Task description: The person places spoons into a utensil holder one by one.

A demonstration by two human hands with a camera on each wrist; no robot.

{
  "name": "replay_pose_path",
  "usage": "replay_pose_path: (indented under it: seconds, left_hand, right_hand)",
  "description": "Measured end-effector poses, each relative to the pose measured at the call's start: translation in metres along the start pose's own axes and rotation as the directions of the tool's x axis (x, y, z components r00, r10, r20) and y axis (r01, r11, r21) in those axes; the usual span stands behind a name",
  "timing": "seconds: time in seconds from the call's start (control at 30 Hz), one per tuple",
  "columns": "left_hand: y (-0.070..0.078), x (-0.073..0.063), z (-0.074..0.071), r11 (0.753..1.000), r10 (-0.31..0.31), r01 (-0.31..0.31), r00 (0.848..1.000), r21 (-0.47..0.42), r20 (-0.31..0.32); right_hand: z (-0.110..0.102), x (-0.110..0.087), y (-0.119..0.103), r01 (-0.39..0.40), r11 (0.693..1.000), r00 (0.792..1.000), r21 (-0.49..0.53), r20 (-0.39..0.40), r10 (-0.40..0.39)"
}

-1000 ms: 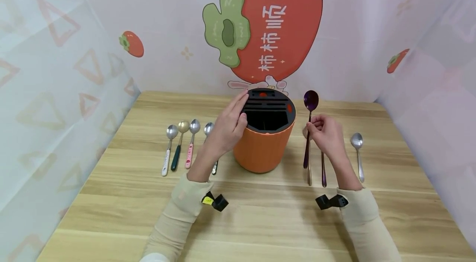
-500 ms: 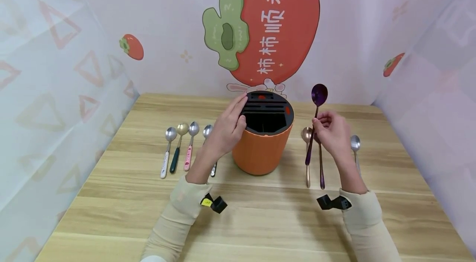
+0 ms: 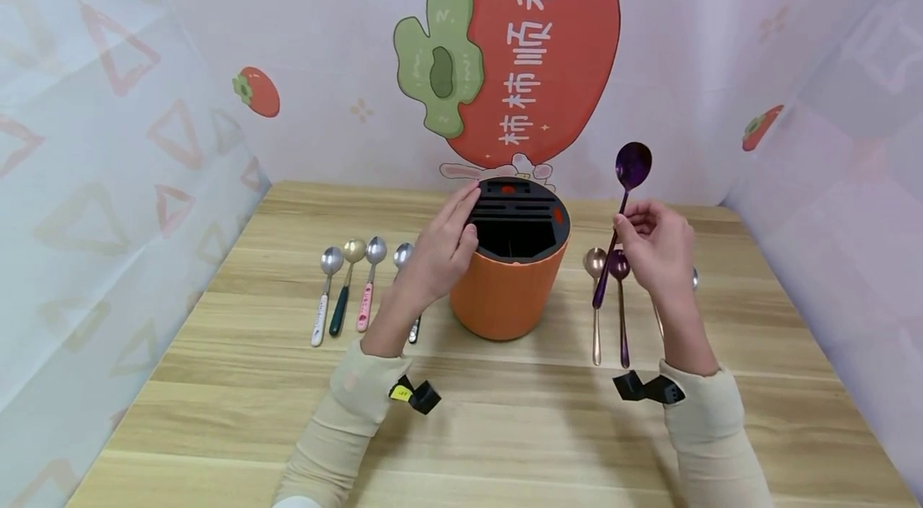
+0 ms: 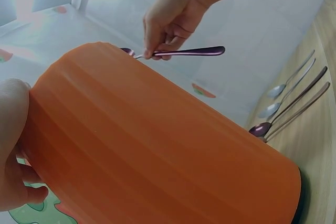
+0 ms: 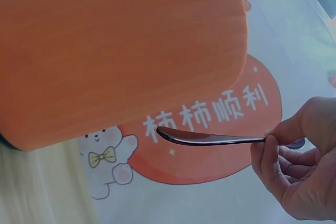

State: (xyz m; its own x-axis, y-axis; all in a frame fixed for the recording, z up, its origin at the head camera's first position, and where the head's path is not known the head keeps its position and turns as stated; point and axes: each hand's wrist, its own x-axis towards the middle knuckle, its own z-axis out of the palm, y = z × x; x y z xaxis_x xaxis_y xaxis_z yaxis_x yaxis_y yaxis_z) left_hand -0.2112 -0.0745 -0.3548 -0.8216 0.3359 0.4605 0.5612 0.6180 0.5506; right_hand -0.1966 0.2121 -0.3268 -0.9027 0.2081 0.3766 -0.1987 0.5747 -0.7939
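Observation:
My right hand [image 3: 659, 247] pinches a shiny purple spoon [image 3: 634, 164] by its handle, bowl up and handle slanting down. It is raised above the table; the right wrist view shows the spoon's handle [image 5: 215, 140] sticking out from the fingers. My left hand [image 3: 438, 251] rests on the left rim of an orange utensil holder [image 3: 505, 300], fingers straight along its edge and thumb at the front. The holder has a black slotted top [image 3: 513, 207] with a large opening at the front. Below the right hand lie a rose-gold spoon [image 3: 596, 324] and a second purple spoon [image 3: 623, 324].
Left of the holder lie spoons with a white handle [image 3: 320, 320], a dark green handle [image 3: 338, 312] and a pink handle [image 3: 365, 308], plus another spoon [image 3: 404, 253] partly behind my left arm. My right hand and wrist partly hide silver spoons [image 4: 272, 109] on the right.
My right hand has lifted the purple spoon and moved it right, away from the holder, uncovering the rose-gold and second purple spoons. My left hand has stayed on the rim.

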Motion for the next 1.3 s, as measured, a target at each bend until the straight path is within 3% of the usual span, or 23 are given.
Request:
replay_pose_path:
  seconds: [0.5,1.3]
  left_hand:
    - [0.000,0.000,0.000,1.000,-0.004,0.004,1.000,-0.007,0.004]
    - [0.000,0.001,-0.001,1.000,0.001,0.000,1.000,-0.015,0.031]
  right_hand:
    - [-0.008,0.007,-0.027,0.051,0.992,0.996,0.113,-0.083,-0.042]
    - [-0.010,0.012,-0.059,0.185,0.966,0.971,0.182,-0.184,-0.151]
